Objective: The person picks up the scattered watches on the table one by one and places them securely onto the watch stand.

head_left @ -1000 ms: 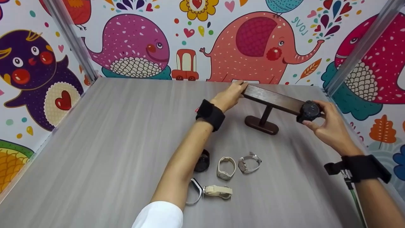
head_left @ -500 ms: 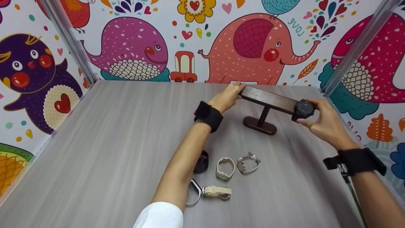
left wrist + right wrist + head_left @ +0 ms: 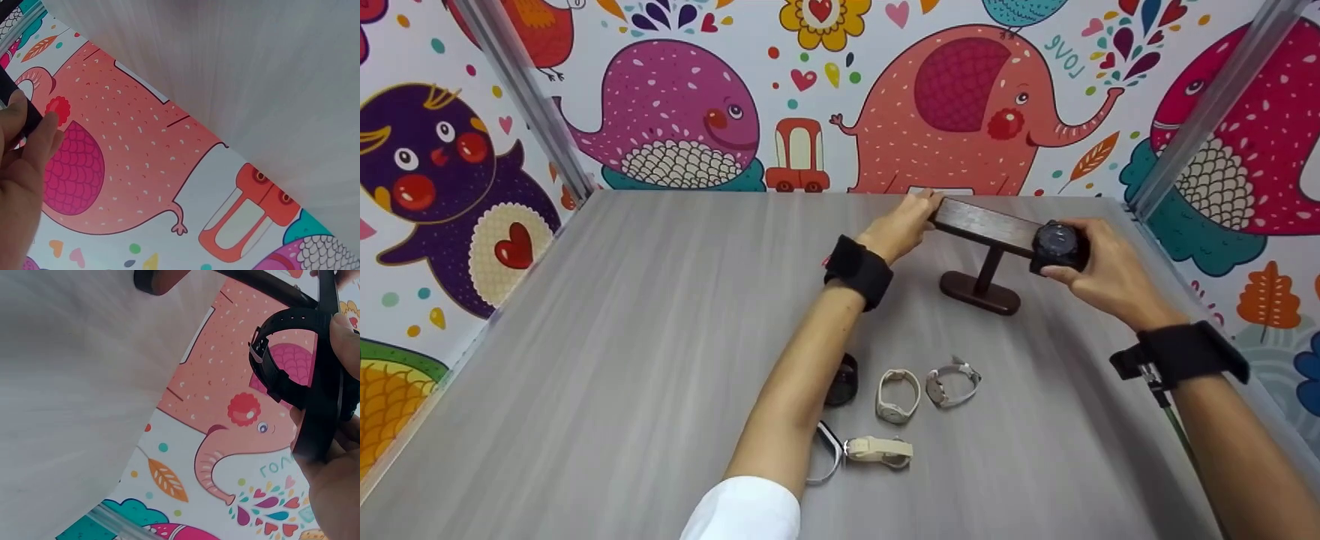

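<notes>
A dark brown wooden T-shaped watch stand is on the table, its long bar slanting down to the right in the head view. My left hand grips the bar's left end. At the right part of the bar, my right hand holds a black wristwatch between thumb and fingers. In the right wrist view the buckled black strap loops around the bar, and the bar's end sticks out past it. The left wrist view catches only my left hand on the dark bar end.
Nearer on the table lie a black watch partly behind my left forearm, a cream watch, a silvery white watch, a cream-strapped watch and a white band. Cartoon-printed walls enclose the table.
My right hand has slid the black wristwatch leftward along the bar, from its right end inward. My left hand keeps its grip on the other end.
</notes>
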`<state>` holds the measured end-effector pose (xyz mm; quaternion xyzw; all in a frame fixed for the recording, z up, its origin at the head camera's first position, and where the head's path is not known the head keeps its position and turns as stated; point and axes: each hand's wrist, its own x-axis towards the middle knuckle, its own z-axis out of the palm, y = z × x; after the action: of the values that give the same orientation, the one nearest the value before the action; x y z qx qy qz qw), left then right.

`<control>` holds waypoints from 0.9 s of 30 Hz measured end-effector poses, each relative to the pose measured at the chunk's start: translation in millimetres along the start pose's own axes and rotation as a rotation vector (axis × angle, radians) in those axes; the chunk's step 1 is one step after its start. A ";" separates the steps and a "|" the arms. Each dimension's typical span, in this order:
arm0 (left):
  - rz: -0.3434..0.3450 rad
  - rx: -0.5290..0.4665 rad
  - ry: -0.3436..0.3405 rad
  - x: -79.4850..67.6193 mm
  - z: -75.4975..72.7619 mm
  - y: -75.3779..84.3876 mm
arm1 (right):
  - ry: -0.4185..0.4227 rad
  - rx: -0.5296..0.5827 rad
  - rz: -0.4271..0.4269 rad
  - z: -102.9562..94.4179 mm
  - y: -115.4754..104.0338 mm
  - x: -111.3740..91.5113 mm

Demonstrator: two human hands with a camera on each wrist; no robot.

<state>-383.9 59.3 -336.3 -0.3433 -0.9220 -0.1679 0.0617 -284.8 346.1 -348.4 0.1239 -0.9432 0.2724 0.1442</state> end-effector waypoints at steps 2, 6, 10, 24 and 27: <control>0.001 0.003 -0.004 -0.2 0.1 -0.4 | -0.006 -0.009 -0.001 3.2 -3.9 3.6; -0.007 -0.005 -0.002 -0.3 0.4 -0.6 | -0.025 -0.009 -0.013 8.8 -11.3 10.8; -0.019 0.007 -0.004 -0.7 0.1 1.4 | -0.032 -0.001 -0.018 14.5 -17.1 18.3; -0.019 -0.021 -0.009 -0.3 -0.6 0.7 | -0.031 -0.010 -0.020 21.0 -23.7 24.2; -0.017 -0.015 -0.002 1.7 1.9 -0.5 | -0.026 -0.020 -0.026 20.6 -23.7 23.9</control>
<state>-385.4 60.7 -337.8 -0.3361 -0.9237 -0.1748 0.0568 -303.7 311.7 -345.7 0.1383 -0.9460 0.2593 0.1366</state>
